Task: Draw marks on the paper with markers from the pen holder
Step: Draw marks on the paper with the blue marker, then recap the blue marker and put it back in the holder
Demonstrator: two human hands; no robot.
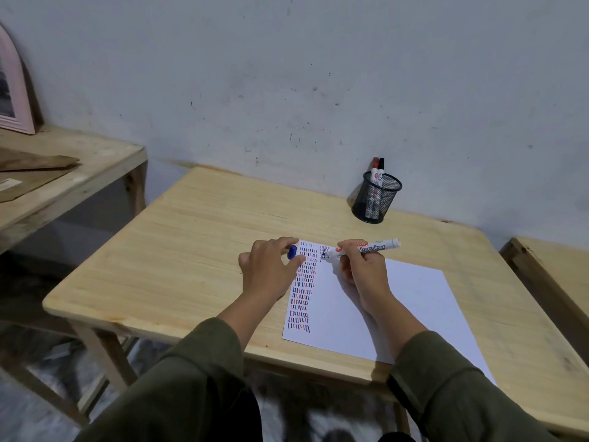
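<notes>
A white sheet of paper (398, 307) lies on the wooden table (197, 250). Several rows of short red, blue and black marks fill its left side. My right hand (363, 272) grips a white whiteboard marker (379, 247), uncapped, its tip touching the paper near the top by a second column of marks. My left hand (271, 269) rests at the paper's top left corner and pinches a blue marker cap (292, 252) between thumb and fingers. A black mesh pen holder (376, 199) stands at the back of the table with two markers in it, one red-capped and one black-capped (377, 173).
The table stands against a grey wall. Another wooden table (79, 167) at the left carries wooden boards and a pink frame (12, 90). The corner of a third table (554, 275) shows at the right. Below the near table edge lies the floor.
</notes>
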